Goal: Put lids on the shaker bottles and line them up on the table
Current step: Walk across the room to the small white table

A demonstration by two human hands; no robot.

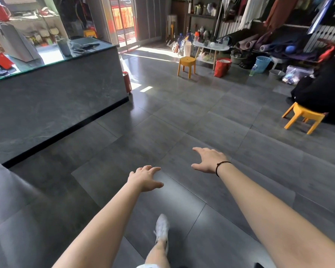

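Observation:
My left hand and my right hand are stretched out in front of me over the grey tiled floor, fingers apart, holding nothing. A thin dark band circles my right wrist. Far ahead stands a small white table with several bottles and cups on it; more bottles sit on the floor behind it and on a dark shelf. They are too small for me to tell lids. A grey bottle stands on the counter at the left.
A dark stone counter with a glass top fills the left. Two yellow stools stand on the floor; a person in black sits on the right one. A red bag, a blue basket and hanging clothes are at the back right. My white shoe is below.

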